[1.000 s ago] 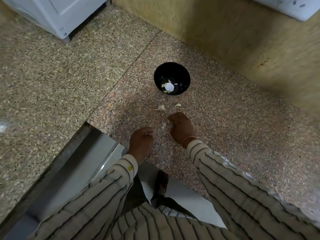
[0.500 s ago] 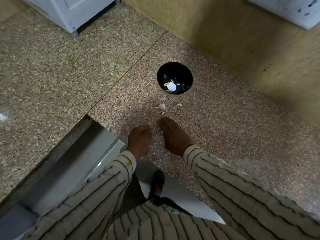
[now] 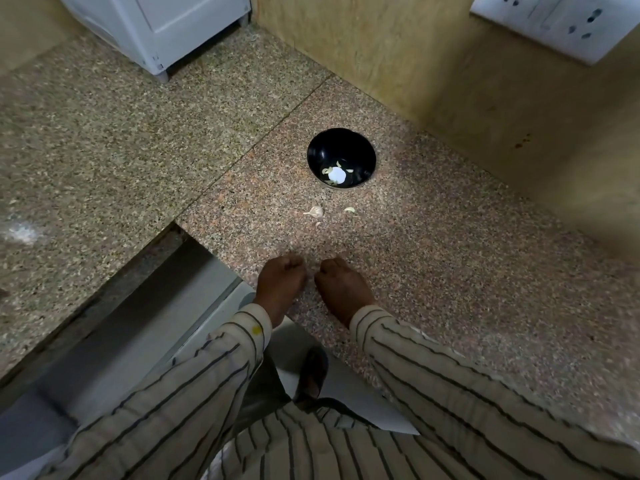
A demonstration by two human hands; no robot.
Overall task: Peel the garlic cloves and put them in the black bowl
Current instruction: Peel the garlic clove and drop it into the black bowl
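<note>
Table: a speckled reddish-brown granite table (image 3: 450, 258) meets a speckled grey-beige granite slab (image 3: 104, 150) at a straight seam on the left.
Bowl: the black round bowl (image 3: 330, 143) stands upright on the reddish table, near the beige wall (image 3: 398, 64) and well apart from both hands.
Bowl contents: several pale peeled garlic cloves (image 3: 341, 163) lie on the bowl floor around a bright white round patch (image 3: 337, 174). What the patch is cannot be told.
Loose garlic: a pale garlic clove with a thin tail (image 3: 316, 212) lies on the table just in front of the bowl. A smaller pale clove (image 3: 350, 209) lies near it to the right. A tiny pale scrap (image 3: 317, 223) lies just below the first clove. None of the three touches the bowl.
Left grip: the left hand (image 3: 282, 282) is at the near edge of the table, back upward and fingers curled under. What the grip holds, if anything, is hidden.
Right grip: the right hand (image 3: 343, 289) is just beside the left hand, with a narrow gap between them. Its back is upward and its fingers are curled under. Whether this grip holds anything cannot be told.
Sleeves: a cream left sleeve with thin dark stripes (image 3: 207, 375) carries a small yellow spot (image 3: 256, 329) at the cuff. The matching right sleeve (image 3: 450, 375) reaches the wrist.
Background: a white appliance (image 3: 166, 26) stands at the far left of the grey-beige slab. A white socket plate (image 3: 554, 22) is on the wall at the upper right.
</note>
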